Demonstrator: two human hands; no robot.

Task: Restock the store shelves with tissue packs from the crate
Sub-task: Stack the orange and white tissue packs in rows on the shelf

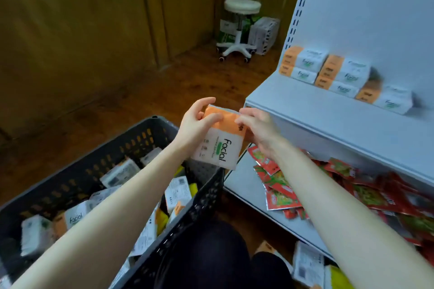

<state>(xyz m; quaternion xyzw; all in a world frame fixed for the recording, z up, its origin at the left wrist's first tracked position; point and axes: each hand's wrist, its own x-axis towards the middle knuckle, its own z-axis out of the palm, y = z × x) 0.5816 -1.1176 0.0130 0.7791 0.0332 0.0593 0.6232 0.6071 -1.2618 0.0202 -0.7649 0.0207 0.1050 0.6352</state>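
Both hands are clamped on a single tissue pack: the left hand point(196, 122) curls thumb and fingers round its orange upper end, while the right hand point(258, 129) pinches the top right corner. The tissue pack point(220, 148), white with an orange band and the word "facial" printed along it, is held upright in the air over the far right corner of the crate, just short of the front lip of the upper shelf.

At left, the dark slotted plastic crate point(112, 148) sits on a wooden floor point(164, 87), holding a jumble of more packs point(119, 171), mostly white and orange with some yellow wrappers among them. A knee in dark trousers point(204, 256) shows at the bottom, touching the crate's near wall. Further back, a white stool point(242, 6) on castors stands near the wall, with wrapped bundles point(264, 34) behind it.

At right, on a white metal rack, the upper shelf point(305, 105) carries a row of matching packs point(345, 75) stacked against the back panel. The lower shelf point(242, 183) bears a loose heap of red sachets point(366, 192). More packs point(307, 263) lie on the floor beneath it.
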